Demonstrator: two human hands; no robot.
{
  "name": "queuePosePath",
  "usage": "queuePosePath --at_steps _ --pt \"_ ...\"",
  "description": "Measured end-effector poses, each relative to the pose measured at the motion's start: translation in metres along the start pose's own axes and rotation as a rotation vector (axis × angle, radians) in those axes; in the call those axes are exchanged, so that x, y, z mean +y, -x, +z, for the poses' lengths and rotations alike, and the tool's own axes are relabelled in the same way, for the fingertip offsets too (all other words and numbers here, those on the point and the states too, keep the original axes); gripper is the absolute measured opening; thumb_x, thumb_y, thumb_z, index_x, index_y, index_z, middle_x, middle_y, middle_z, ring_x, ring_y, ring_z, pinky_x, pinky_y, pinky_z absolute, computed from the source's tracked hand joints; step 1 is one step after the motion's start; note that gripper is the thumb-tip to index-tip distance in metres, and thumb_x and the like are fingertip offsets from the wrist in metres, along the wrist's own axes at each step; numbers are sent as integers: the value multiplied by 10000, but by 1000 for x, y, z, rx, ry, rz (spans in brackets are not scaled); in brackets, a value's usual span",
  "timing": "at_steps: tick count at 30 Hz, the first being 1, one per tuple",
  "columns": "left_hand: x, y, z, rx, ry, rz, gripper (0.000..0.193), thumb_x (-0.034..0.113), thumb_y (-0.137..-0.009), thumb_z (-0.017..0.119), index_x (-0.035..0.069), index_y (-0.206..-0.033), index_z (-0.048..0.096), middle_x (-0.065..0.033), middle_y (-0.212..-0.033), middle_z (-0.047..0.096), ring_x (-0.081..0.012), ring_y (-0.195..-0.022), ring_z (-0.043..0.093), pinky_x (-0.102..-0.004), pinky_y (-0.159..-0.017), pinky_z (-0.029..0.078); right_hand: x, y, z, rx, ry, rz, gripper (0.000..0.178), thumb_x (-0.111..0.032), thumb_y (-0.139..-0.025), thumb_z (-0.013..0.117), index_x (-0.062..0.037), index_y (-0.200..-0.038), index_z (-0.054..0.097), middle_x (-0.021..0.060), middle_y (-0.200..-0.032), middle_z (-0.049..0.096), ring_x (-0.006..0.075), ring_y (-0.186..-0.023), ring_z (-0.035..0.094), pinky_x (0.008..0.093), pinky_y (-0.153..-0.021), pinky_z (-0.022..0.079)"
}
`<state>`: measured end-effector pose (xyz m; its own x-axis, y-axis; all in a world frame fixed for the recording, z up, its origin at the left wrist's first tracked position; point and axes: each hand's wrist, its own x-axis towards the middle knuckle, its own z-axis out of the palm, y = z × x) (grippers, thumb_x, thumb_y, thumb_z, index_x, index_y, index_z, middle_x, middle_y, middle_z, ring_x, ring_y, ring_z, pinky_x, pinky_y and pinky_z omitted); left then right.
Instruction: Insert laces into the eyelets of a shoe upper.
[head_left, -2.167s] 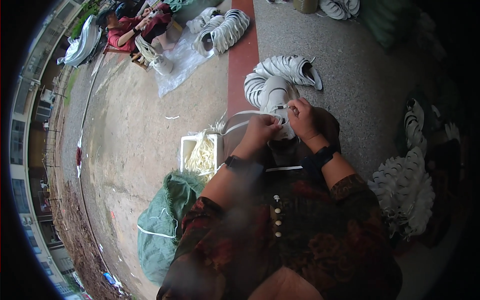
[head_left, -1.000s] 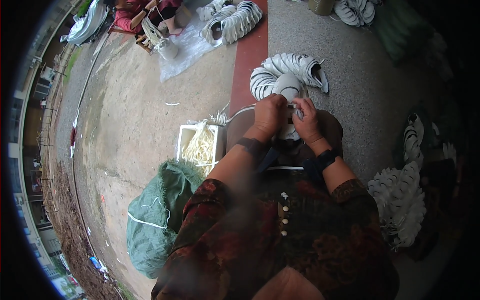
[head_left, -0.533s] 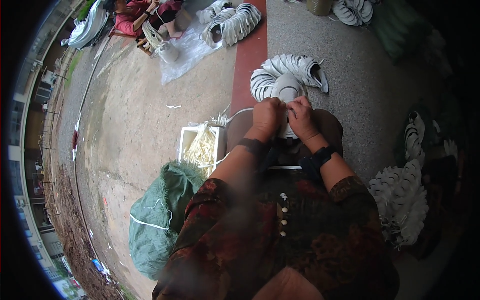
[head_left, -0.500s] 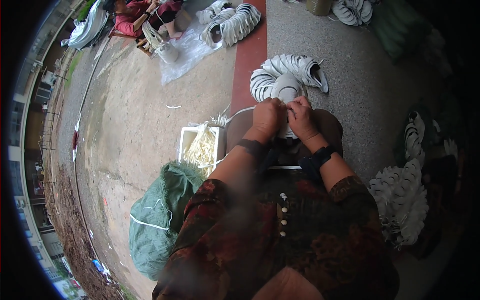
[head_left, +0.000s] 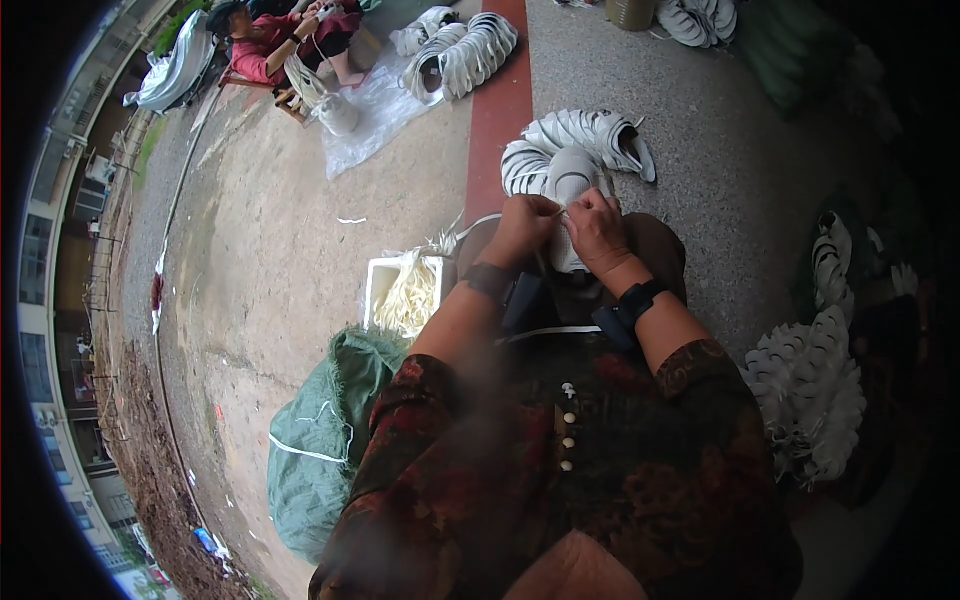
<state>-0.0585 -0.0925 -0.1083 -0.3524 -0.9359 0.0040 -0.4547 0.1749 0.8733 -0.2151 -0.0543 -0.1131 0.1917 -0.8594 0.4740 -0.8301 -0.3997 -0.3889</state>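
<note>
A light grey shoe upper (head_left: 572, 178) rests on my lap, toe pointing away from me. My left hand (head_left: 524, 226) is closed over its left side, pinching a thin pale shoelace (head_left: 560, 211) at the lacing area. My right hand (head_left: 596, 232) bends over the upper's right side with its fingertips pressed together beside the lace; fingers partly hide what they grip. Just beyond the toe, a curved row of nested white shoe uppers (head_left: 590, 135) lies on the ground. To the left, a white box (head_left: 374, 290) holds a heap of cream laces (head_left: 412, 292).
A green woven sack (head_left: 318, 430) stands by my left side. More nested uppers (head_left: 805, 390) are piled at my right. At the far left a seated person (head_left: 270, 45) handles something beside a plastic sheet (head_left: 365, 125) and rows of uppers (head_left: 478, 55).
My left hand has drawn slightly left and down from the right one, and the lace now shows between them. The seated person's hands have come further into view.
</note>
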Motion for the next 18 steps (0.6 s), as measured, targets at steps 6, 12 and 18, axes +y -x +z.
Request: queuePosePath --at_steps 6,12,18 --pt "7 8 -9 -62 162 -67 150 90 -753 648 -51 -803 657 -93 -718 652 -120 -674 591 -289 -631 483 -6 -13 -2 -92 153 -32 82 -68 -700 664 -45 -728 590 99 -851 541 287 -815 536 394 -717 420" --pt "-2 20 -12 42 334 -76 160 113 -766 700 -8 -853 641 -31 -716 625 -76 -672 553 -255 -622 464 11 -28 -95 -131 -1376 455 131 -114 -836 581 1 -772 587 68 -966 627 104 -789 557 246 -737 451" --pt "7 24 6 57 431 16 94 87 -822 658 4 -814 613 -21 -761 627 -59 -700 538 -237 -630 450 28 -7 -130 21 -1695 510 120 -104 -882 545 1 -845 591 148 -984 642 170 -854 608 270 -756 489"
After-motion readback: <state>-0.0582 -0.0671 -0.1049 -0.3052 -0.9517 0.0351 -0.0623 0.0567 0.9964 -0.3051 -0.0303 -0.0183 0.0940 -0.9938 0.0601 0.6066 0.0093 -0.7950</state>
